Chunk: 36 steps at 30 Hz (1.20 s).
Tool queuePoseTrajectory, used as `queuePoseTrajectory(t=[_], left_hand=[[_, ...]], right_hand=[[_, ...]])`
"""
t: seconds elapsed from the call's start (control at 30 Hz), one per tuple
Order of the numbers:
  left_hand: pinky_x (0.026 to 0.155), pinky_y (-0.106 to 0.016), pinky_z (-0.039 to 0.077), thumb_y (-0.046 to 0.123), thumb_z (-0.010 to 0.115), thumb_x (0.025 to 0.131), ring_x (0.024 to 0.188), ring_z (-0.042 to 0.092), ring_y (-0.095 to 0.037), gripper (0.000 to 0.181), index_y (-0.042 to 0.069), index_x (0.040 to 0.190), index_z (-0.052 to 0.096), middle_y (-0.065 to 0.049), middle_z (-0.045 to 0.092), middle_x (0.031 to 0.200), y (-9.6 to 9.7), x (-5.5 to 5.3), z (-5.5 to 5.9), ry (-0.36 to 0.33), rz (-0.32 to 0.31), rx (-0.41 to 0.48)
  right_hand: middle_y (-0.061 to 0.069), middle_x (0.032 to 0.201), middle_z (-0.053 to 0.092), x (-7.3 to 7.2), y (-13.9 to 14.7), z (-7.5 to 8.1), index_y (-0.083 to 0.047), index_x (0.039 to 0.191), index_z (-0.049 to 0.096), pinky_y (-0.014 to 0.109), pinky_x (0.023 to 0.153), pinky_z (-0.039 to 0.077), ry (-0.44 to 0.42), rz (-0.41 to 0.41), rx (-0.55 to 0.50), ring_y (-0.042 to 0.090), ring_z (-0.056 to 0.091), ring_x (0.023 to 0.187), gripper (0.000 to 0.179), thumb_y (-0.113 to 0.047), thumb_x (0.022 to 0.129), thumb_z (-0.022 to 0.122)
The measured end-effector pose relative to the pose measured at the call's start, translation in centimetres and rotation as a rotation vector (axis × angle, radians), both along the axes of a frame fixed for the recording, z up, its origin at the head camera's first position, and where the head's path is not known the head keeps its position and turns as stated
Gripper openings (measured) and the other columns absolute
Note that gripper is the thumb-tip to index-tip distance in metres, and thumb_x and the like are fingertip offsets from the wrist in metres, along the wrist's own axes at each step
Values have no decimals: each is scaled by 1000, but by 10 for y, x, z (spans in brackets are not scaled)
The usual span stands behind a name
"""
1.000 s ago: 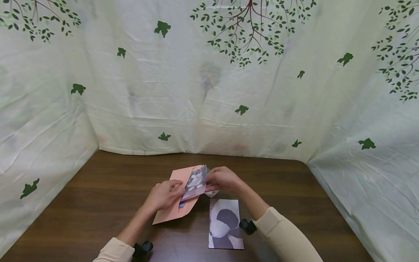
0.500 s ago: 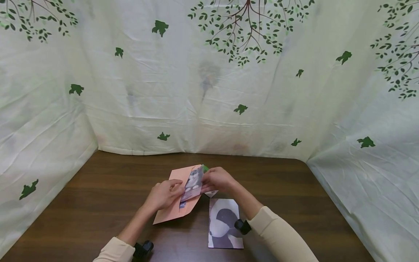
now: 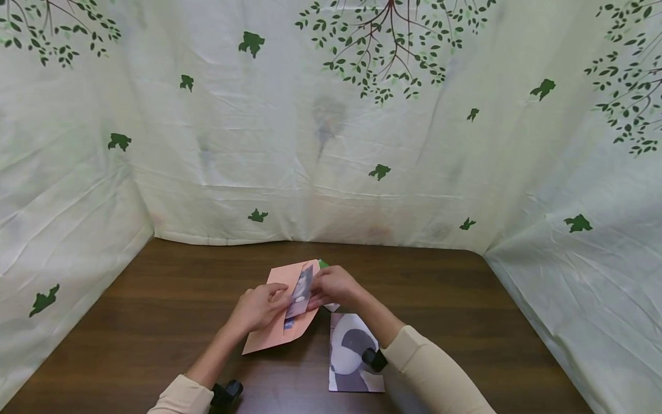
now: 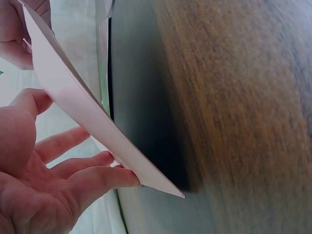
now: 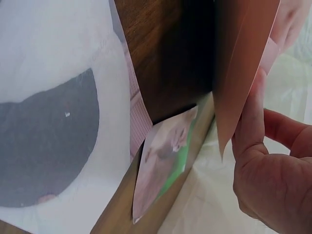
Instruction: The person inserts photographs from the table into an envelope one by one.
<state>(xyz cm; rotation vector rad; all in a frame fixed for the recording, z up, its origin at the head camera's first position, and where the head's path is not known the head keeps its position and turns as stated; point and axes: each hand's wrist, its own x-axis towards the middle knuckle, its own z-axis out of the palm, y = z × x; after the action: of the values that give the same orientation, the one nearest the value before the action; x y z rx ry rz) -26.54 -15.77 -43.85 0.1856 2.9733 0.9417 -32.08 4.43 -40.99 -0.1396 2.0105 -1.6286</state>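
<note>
My left hand [image 3: 261, 310] grips a peach-pink envelope [image 3: 266, 340], holding it tilted above the table; in the left wrist view the thumb and fingers pinch the envelope [image 4: 83, 105] edge-on. A photo card [image 3: 300, 296] with a grey and white animal print sits partly inside the envelope's opening. My right hand [image 3: 335, 287] pinches the card at its right edge. Seen from the right wrist, the fingers [image 5: 251, 124] lie along the far side of the envelope [image 5: 246, 63], and most of the card is hidden.
A larger picture card [image 3: 349, 359] with grey and white shapes lies on the brown table [image 3: 129, 322], below the right forearm. Behind the right hand lies another picture [image 5: 163, 156] with a green edge. Patterned white cloth [image 3: 222, 144] hangs around the table.
My right hand has moved left, pushing the photo card further into the envelope, so less of it shows. The left hand and envelope have stayed nearly still.
</note>
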Motion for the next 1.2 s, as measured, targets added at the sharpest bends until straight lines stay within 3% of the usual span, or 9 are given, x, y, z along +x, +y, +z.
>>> queuePoseTrajectory(t=[0.5, 1.2], left_hand=[[90, -55, 51, 31, 58, 99, 116, 65, -42, 41, 8, 131, 69, -21, 67, 131, -1, 0, 0, 43, -20, -3], [87, -53, 51, 31, 58, 98, 114, 66, -41, 40, 8, 129, 69, -20, 68, 130, -2, 0, -1, 47, -20, 5]], right_hand=[[21, 86, 75, 1, -13, -4, 10, 107, 65, 34, 65, 61, -1, 0, 22, 25, 77, 72, 20, -6, 100, 54], [17, 78, 69, 3, -26, -12, 9, 99, 64, 33, 65, 61, -38, -18, -33, 20, 73, 62, 14, 1, 95, 54]])
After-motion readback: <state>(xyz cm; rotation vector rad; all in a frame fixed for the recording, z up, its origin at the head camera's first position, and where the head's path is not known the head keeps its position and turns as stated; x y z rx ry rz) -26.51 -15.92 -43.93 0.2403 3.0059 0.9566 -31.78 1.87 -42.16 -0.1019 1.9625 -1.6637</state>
